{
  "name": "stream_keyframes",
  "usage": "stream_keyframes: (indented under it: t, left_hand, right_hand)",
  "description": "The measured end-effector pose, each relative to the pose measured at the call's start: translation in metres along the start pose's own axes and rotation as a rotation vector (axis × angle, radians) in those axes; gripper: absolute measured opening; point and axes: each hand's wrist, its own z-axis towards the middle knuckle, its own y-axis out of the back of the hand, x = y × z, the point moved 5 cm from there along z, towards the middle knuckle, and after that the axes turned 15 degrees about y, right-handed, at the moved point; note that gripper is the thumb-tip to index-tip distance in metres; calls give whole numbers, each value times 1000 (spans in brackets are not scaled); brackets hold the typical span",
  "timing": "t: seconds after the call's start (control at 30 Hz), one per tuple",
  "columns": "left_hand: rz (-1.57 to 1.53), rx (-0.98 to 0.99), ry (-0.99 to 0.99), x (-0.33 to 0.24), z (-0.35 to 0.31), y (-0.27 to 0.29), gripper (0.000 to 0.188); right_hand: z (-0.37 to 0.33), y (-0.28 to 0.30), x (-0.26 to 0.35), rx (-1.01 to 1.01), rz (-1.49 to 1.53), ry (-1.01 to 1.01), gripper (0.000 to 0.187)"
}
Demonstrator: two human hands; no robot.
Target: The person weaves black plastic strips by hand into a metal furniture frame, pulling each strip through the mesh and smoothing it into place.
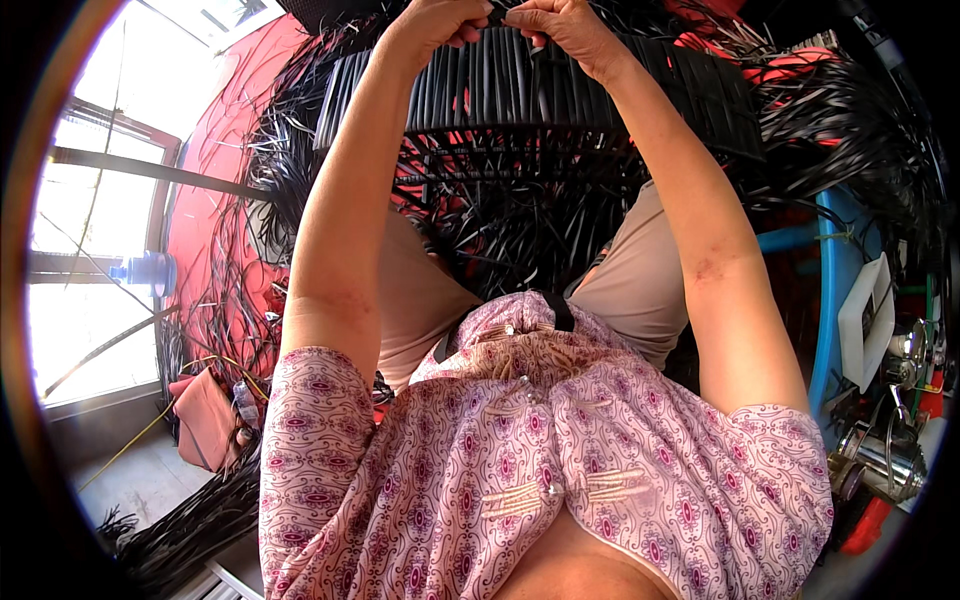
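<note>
- Woven frame (pixel 520 100), black, 1 pc: ribbed panel of upright plastic strips w/ horizontal bands below; sits on the person's lap, past the knees, top edge at upper centre of view. Landmark for all entries below.
- Left hand (pixel 440 22), 1: at frame's top edge, fingers clenched on a black strip (pixel 497 17), pinch grip.
- Right hand (pixel 565 25), 1: just beside left hand, same top edge, fingers clenched on the same strip; hands nearly touching.
- Strip in hand, 1: narrow, black, stretched short between the 2 hands above the frame's top rim.
- Handling note (judgement): keep strip flat, no twist; hold tension even betw. both hands; seat it snug against neighbouring ribs so no gap shows; steady frame w/ knees.
- Loose black strips (pixel 290 170): too many to count; heaps left, right and beneath frame.
- Red surface (pixel 215 190), 1: behind loose strips, left of frame.
- Plastic bottle (pixel 148 272), 1: clear, far left of frame, by window.
- Blue pipe (pixel 828 300), 1: upright, right of frame.
- White box part (pixel 868 318), 1: right of frame, beside pipe.
- Metal fittings (pixel 885 455): lower right of frame; count unclear.
</note>
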Motion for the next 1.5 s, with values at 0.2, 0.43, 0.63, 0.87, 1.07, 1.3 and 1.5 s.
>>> stream_keyframes:
  t: [0.2, 0.43, 0.63, 0.87, 1.07, 1.3, 1.5]
  left_hand:
    - [-76, 80, 36, 26, 9, 6, 23]
    - [342, -52, 152, 75, 12, -22, 15]
    - [580, -109, 49, 69, -2, -33, 23]
    - [690, -119, 157, 67, -1, -34, 30]
    - [737, -148, 210, 69, 14, -42, 31]
    - [416, -86, 254, 92, 25, -34, 19]
    - [108, -5, 443, 89, 15, -32, 16]
  right_hand:
    - [1, 1, -10, -25, 57, 18, 18]
    - [-2, 1, -19, -31, 38, -5, 17]
    - [-4, 4, -24, -12, 45, 12, 18]
    - [-4, -1, -23, 6, 36, 3, 19]
    - [-6, 3, -52, 6, -77, -67, 22]
    - [-14, 0, -57, 19, -210, -209, 20]
    - [-9, 2, -78, 36, -447, -381, 25]
